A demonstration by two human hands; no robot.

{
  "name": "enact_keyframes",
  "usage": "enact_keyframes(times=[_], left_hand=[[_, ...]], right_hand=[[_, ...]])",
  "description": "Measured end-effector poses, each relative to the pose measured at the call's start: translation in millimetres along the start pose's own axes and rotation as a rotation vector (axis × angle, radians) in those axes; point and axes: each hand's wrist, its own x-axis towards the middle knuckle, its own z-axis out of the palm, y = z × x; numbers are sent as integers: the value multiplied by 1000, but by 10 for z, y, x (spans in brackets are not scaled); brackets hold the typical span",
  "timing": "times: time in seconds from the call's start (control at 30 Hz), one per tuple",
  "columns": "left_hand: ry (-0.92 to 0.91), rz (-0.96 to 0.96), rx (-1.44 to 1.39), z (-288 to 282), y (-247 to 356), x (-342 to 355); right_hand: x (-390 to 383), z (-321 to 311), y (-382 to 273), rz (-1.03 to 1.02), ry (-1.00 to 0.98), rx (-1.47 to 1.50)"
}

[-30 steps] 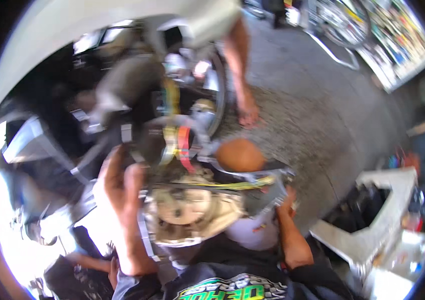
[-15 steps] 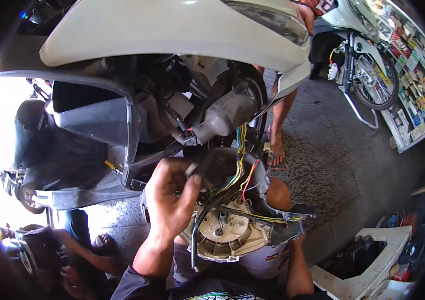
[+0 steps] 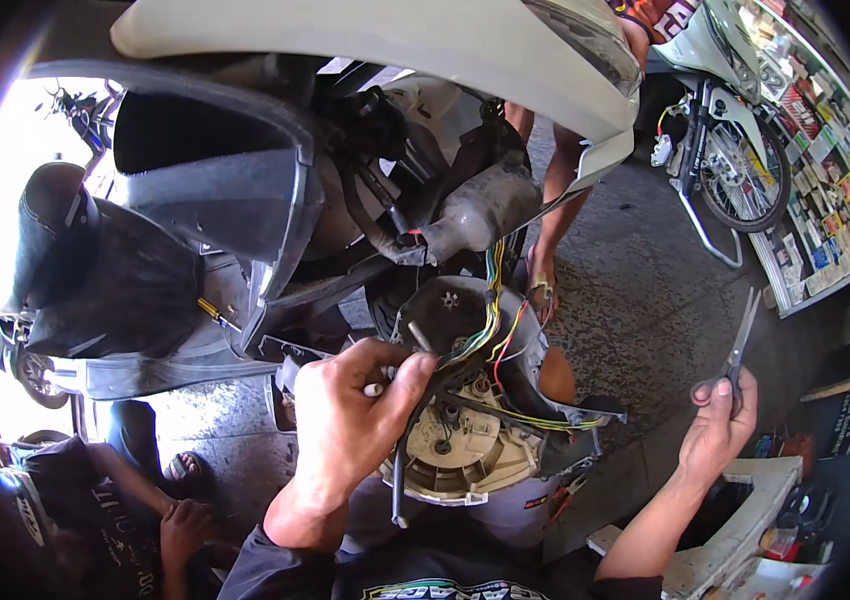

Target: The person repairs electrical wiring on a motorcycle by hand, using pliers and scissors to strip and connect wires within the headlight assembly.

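My left hand (image 3: 360, 410) is closed above the left side of an opened headlight housing (image 3: 475, 455), which is cream at the back. A short pale rod-like piece (image 3: 373, 390) sticks out from its fingers; its kind is unclear. Raised off to the right, my right hand (image 3: 723, 425) grips a pair of scissors (image 3: 743, 340), blades pointing up. The housing rests at my lap, joined to a dark shell (image 3: 435, 300). A bundle of coloured wires (image 3: 493, 290) runs down into it, and a black cable (image 3: 398, 490) hangs over its front.
A partly stripped scooter with a white front panel (image 3: 375, 45) fills the far side. A screwdriver (image 3: 215, 313) lies on it. Someone sits at lower left (image 3: 95, 510); another person's leg (image 3: 555, 200) stands behind the housing. A white bin-like container (image 3: 775, 475) is at lower right.
My right hand has come up from beside the housing to the right, now with scissors in it. My left hand has shifted slightly right and down. The view has turned a little.
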Motion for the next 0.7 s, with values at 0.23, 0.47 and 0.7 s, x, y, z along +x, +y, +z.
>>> enact_keyframes(times=[0.23,0.47,0.7], left_hand=[[-84,6,156,30,215,7],[-130,-33,-272,15,122,-11],[-60,224,-521,13,-316,-94]], right_hand=[[-113,468,-606,-138,-431,-166],[-143,558,-811,61,-513,-117],[-12,405,-857,57,-506,-157]])
